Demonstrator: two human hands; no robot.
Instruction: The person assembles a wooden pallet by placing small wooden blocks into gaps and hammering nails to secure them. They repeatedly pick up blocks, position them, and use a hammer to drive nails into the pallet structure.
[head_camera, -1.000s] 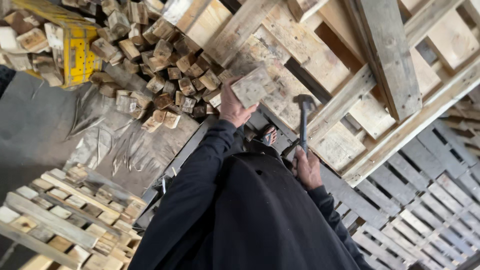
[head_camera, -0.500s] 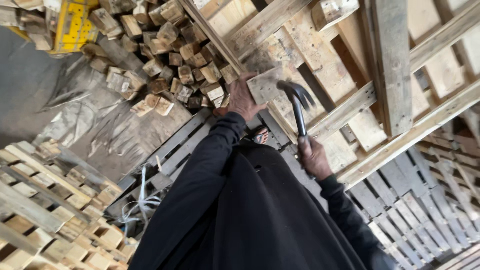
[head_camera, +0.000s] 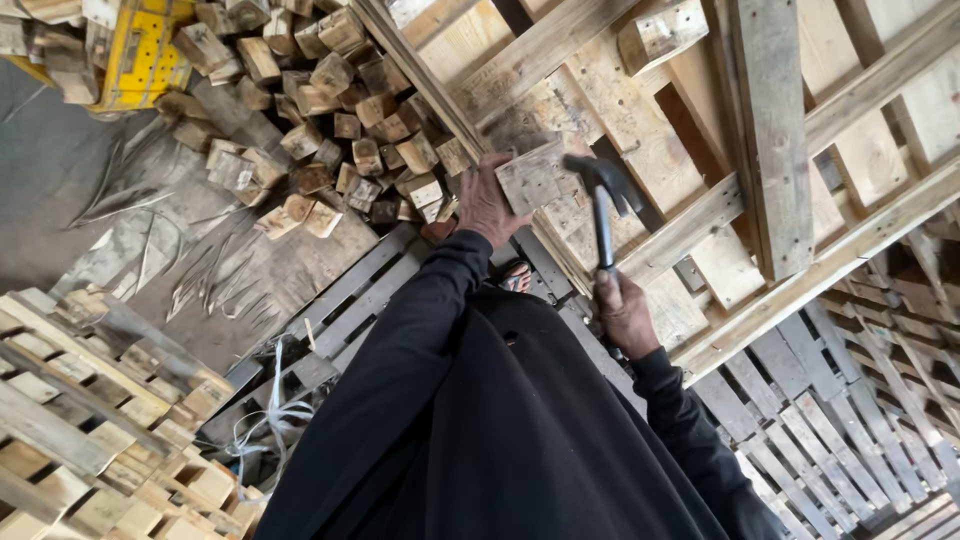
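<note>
Pallet (head_camera: 640, 130) of pale boards fills the far right, a heap of wood blocks (head_camera: 330, 120) to its left, while the left hand (head_camera: 487, 200) pinches a small wood block (head_camera: 530, 180) against it and the right hand (head_camera: 625, 312) clenches a hammer (head_camera: 603, 205).

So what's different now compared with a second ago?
The right hand swung the hammer up and over toward the wooden block, its head now beside it. The left hand kept gripping that block against the pallet. The heap of loose blocks lies unchanged.
</note>
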